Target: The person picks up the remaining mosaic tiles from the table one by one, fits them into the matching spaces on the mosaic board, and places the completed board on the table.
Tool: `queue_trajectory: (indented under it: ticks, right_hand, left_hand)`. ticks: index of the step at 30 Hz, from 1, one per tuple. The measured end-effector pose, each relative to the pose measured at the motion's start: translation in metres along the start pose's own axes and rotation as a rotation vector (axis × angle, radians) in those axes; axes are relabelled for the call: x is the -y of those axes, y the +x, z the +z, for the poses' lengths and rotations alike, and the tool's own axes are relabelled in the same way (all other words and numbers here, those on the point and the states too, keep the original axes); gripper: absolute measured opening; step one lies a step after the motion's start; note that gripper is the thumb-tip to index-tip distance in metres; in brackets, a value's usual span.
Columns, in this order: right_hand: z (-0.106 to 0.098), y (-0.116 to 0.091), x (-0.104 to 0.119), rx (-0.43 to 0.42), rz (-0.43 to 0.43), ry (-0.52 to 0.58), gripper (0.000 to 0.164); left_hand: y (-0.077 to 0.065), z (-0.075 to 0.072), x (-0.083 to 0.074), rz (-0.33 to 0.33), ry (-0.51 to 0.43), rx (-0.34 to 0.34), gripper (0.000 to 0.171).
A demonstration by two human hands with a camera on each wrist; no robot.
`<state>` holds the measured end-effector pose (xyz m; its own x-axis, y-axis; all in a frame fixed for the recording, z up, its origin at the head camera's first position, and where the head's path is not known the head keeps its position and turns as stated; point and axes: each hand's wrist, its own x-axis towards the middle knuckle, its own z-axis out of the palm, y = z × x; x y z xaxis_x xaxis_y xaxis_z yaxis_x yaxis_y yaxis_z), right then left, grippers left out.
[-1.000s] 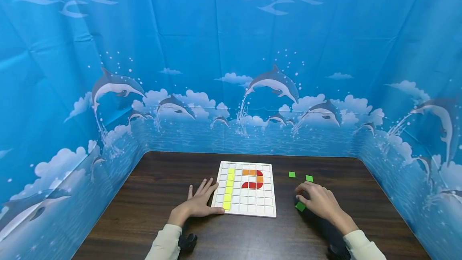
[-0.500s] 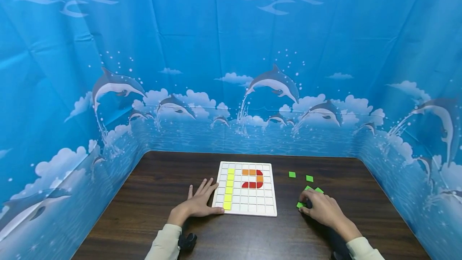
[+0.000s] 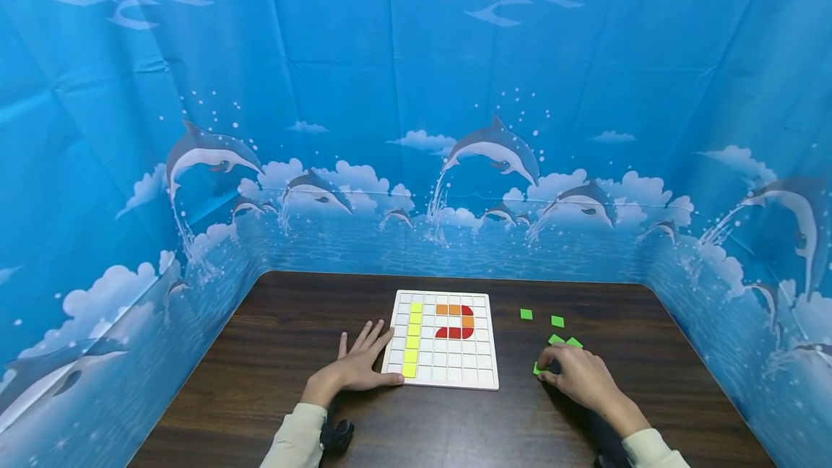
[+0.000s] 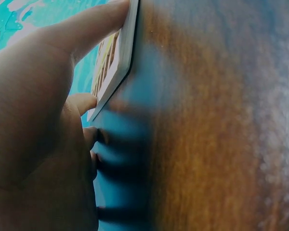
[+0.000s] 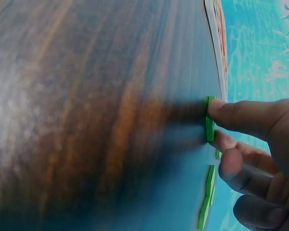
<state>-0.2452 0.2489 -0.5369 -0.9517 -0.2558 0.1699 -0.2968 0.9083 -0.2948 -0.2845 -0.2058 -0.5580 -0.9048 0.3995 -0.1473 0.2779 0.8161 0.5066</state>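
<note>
A white gridded board (image 3: 453, 374) lies on the dark wooden table, with a column of yellow squares (image 3: 412, 342) near its left side. Orange squares (image 3: 448, 310) and red rounded pieces (image 3: 455, 334) form a curved shape at its upper right. Fingers spread, my left hand (image 3: 356, 370) rests at the board's left edge, thumb on the near corner. Right of the board, my right hand (image 3: 581, 375) pinches a green square tile (image 5: 210, 120) between thumb and index finger, low at the tabletop. That tile is mostly covered by the fingers in the head view.
Two separate green tiles (image 3: 526, 314) lie beyond my right hand, and two more green tiles (image 3: 573, 342) sit close by its knuckles. A blue dolphin-print curtain (image 3: 416, 237) encloses the table's back and sides.
My right hand has shifted slightly right and closed its thumb and index finger on the near green tile, uncovering the two tiles behind it. My left hand stays in place.
</note>
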Motion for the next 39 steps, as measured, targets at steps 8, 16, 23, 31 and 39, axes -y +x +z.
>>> queue_trajectory:
  ticks: [8,16,23,31,39]
  right_hand:
    - [0.0,0.0,-0.001,0.018,0.01,0.004,0.019]
    - [0.0,0.0,-0.001,0.042,0.014,0.022,0.018]
    - [0.001,0.001,0.001,0.021,0.002,0.022,0.018]
    - [0.002,0.005,0.007,0.011,0.015,0.044,0.017]
    - [0.001,0.012,0.017,-0.031,-0.007,0.058,0.013]
  left_hand:
    - [0.0,0.0,0.0,-0.022,0.008,0.015,0.117]
    - [0.004,0.002,0.003,-0.049,0.035,0.012,0.118]
    - [-0.006,-0.007,-0.008,-0.013,-0.009,0.023,0.114]
    - [-0.003,-0.001,-0.002,-0.014,0.005,0.011,0.114]
    - [0.0,-0.001,-0.001,-0.006,0.019,0.0,0.112]
